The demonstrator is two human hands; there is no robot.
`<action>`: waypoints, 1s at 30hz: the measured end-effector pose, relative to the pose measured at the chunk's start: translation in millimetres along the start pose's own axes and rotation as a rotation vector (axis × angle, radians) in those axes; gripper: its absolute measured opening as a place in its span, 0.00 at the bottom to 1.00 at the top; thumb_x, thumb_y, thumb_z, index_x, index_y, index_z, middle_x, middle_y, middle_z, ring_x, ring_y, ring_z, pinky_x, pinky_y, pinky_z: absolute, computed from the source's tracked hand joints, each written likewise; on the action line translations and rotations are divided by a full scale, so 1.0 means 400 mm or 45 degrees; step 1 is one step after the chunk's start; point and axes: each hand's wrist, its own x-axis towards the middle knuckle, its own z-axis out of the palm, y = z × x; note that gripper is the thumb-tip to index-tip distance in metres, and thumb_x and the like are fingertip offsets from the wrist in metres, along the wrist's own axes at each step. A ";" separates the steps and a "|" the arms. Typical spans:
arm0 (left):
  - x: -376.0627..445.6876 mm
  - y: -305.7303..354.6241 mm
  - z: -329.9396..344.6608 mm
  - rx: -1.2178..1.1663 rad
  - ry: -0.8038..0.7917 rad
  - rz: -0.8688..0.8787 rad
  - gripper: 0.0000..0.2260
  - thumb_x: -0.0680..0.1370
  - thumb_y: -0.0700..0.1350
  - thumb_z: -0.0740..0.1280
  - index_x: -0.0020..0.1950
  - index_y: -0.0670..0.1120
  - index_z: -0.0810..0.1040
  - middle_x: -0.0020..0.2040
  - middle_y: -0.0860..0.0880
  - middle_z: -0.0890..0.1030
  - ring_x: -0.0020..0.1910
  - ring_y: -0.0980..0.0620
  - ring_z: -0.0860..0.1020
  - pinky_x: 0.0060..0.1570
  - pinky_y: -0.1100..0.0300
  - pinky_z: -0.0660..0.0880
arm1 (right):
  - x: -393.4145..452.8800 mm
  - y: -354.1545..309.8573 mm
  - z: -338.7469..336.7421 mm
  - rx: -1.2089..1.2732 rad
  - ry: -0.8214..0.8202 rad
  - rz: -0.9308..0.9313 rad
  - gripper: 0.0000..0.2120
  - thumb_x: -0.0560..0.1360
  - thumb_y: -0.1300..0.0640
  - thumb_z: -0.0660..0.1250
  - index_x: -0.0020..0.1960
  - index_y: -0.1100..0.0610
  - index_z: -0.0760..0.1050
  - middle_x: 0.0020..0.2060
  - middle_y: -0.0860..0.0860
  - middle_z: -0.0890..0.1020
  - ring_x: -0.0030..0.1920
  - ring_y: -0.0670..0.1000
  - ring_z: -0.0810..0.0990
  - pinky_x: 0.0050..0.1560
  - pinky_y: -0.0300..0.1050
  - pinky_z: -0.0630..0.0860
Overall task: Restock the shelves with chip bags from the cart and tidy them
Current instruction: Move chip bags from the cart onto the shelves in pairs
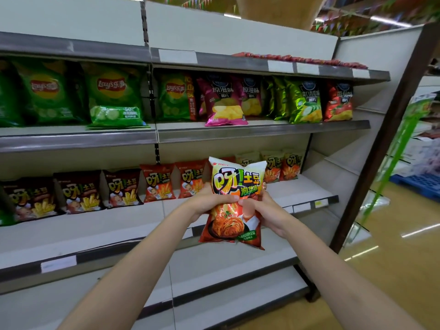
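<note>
Head view: an upright bag (pixel 234 201) was gripped by both hands, left (pixel 209 202) and right (pixel 264 210), before the shelf (pixel 304 194).

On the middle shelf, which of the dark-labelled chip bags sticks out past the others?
The magenta bag, just right of the shelf upright. Its base reaches the shelf's front edge and it leans forward, while the green bag and red bag to its right sit further back.

Both arms outstretched; left hand (pixel 209 201), right hand (pixel 264 210) clenched, thumbs meeting.
</note>
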 end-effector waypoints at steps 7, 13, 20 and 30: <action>0.138 -0.008 0.093 0.067 -0.107 0.023 0.22 0.72 0.45 0.75 0.62 0.53 0.72 0.60 0.48 0.80 0.57 0.49 0.79 0.60 0.52 0.75 | 0.038 0.040 -0.112 0.055 0.088 0.030 0.28 0.75 0.55 0.70 0.69 0.53 0.59 0.52 0.49 0.78 0.52 0.50 0.79 0.47 0.47 0.77; 0.322 -0.014 0.168 0.014 -0.140 0.051 0.25 0.71 0.42 0.76 0.65 0.48 0.72 0.59 0.48 0.81 0.55 0.50 0.79 0.54 0.56 0.76 | 0.139 0.053 -0.232 0.000 0.177 0.106 0.27 0.74 0.52 0.71 0.66 0.52 0.62 0.53 0.48 0.79 0.52 0.48 0.78 0.47 0.45 0.76; 0.585 -0.008 0.240 -0.100 -0.175 -0.062 0.42 0.56 0.55 0.80 0.67 0.48 0.70 0.57 0.48 0.82 0.54 0.48 0.82 0.57 0.49 0.78 | 0.325 0.046 -0.401 -0.020 0.280 0.185 0.29 0.70 0.54 0.75 0.63 0.52 0.61 0.54 0.52 0.78 0.57 0.55 0.78 0.61 0.58 0.75; 0.813 0.003 0.343 -0.126 -0.188 -0.210 0.17 0.76 0.44 0.70 0.62 0.48 0.69 0.49 0.49 0.80 0.44 0.54 0.79 0.37 0.60 0.73 | 0.500 0.083 -0.591 -0.010 0.323 0.234 0.29 0.71 0.58 0.74 0.63 0.55 0.60 0.49 0.53 0.77 0.48 0.52 0.80 0.52 0.51 0.79</action>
